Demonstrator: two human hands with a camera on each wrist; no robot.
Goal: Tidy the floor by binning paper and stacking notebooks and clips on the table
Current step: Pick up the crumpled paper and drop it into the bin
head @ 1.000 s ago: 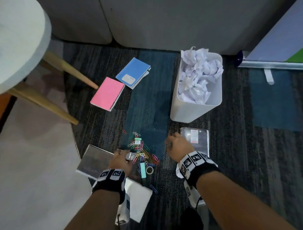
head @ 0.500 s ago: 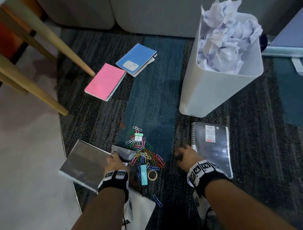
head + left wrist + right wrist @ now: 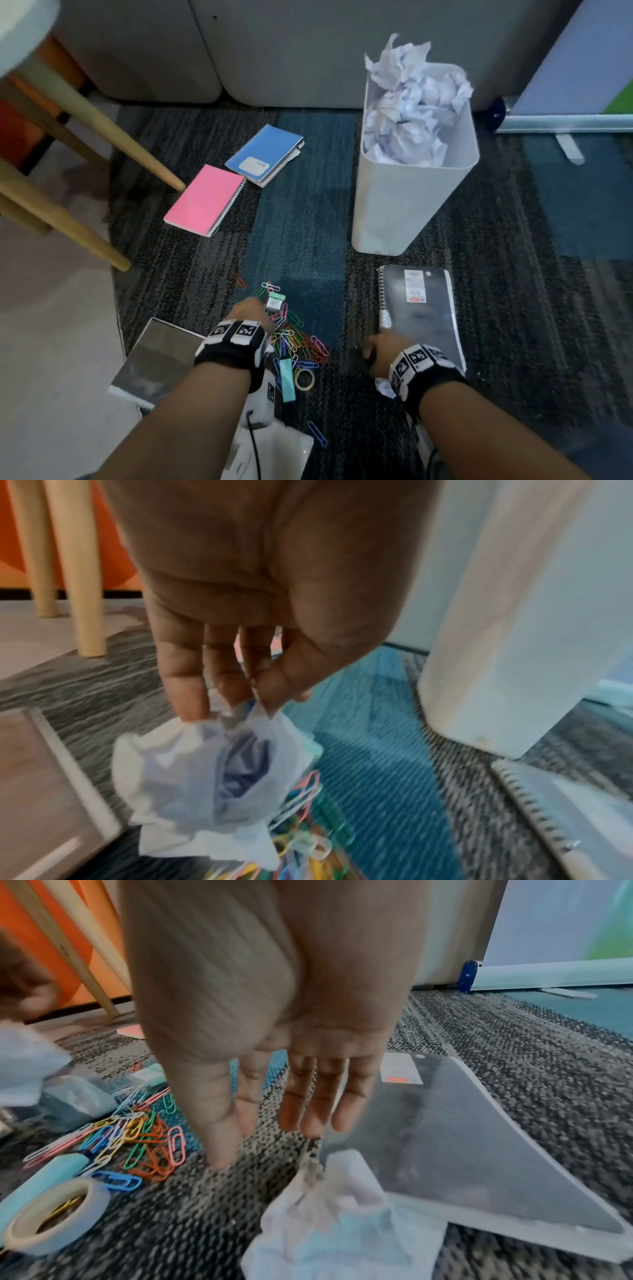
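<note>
My left hand (image 3: 246, 704) pinches a crumpled white paper ball (image 3: 205, 777) by its top, just above the heap of coloured paper clips (image 3: 294, 339). In the head view that hand (image 3: 250, 313) hides the ball. My right hand (image 3: 263, 1145) hangs with straight fingers, their tips at the twisted top of a second crumpled paper (image 3: 325, 1218), which lies at the near corner of the black spiral notebook (image 3: 418, 315). The white bin (image 3: 411, 212) stands behind it, heaped with crumpled paper (image 3: 411, 113). Pink (image 3: 205, 198), blue (image 3: 267, 154) and grey (image 3: 157, 356) notebooks lie on the carpet.
A teal highlighter (image 3: 286, 377) and a tape roll (image 3: 304, 378) lie by the clips. A white sheet (image 3: 281, 452) is near my left arm. Wooden table legs (image 3: 102, 126) slant in at the left. A banner base (image 3: 565, 123) is at the back right.
My left hand has taken the paper ball from beside the grey notebook and moved forward over the clips. My right hand has drawn back along the black notebook to the second paper.
</note>
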